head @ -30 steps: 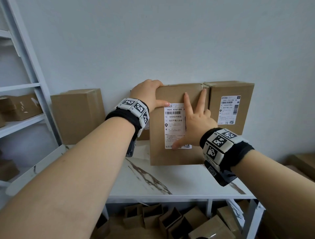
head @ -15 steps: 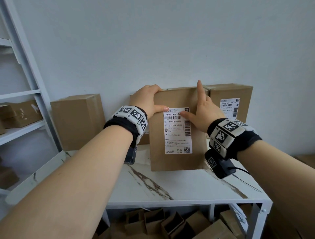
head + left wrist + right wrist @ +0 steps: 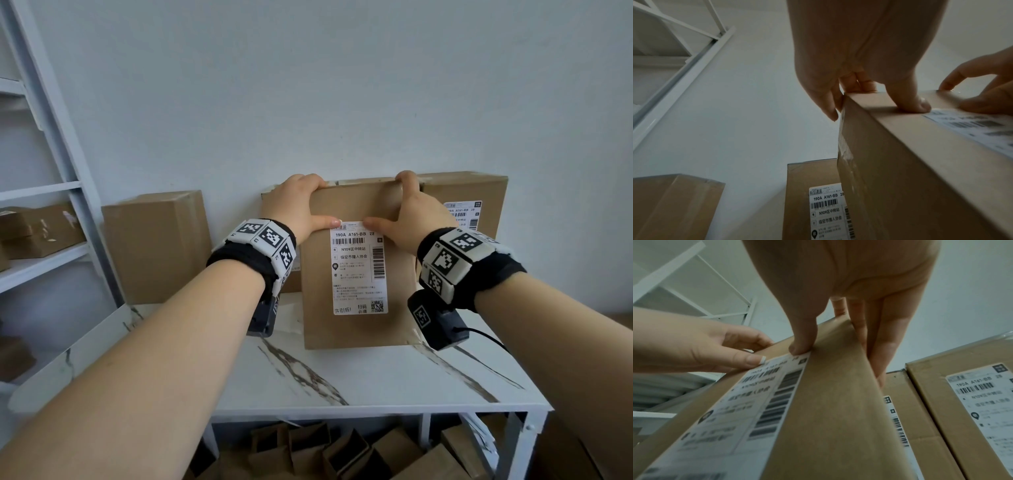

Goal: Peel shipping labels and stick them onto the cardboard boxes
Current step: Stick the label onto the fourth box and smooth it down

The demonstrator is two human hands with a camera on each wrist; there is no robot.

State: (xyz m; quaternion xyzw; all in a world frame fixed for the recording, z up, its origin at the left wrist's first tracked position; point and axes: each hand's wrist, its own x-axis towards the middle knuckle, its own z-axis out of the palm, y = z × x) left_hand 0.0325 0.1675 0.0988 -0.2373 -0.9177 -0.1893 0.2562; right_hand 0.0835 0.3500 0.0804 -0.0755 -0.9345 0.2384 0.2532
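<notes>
A tall cardboard box (image 3: 356,329) stands upright on the table's middle, with a white shipping label (image 3: 358,270) stuck flat on its front. My left hand (image 3: 298,202) grips the top left corner, fingers curled behind and thumb on the front at the label's upper left. My right hand (image 3: 411,212) grips the top right edge, its thumb pressing the label's top edge. In the left wrist view my left hand (image 3: 849,73) pinches the box (image 3: 910,170) corner. From the right wrist, my right hand's (image 3: 849,305) thumb sits on the label (image 3: 740,402).
A labelled box (image 3: 472,205) stands behind on the right and another labelled box (image 3: 812,203) behind on the left. A plain box (image 3: 154,246) sits at the table's left rear. White shelving (image 3: 41,260) holds cartons. The marbled table (image 3: 342,383) has open cartons (image 3: 342,452) beneath it.
My right hand slid up from the label's face and now grips the box's top edge with its thumb on the label's top. My left hand kept its grip.
</notes>
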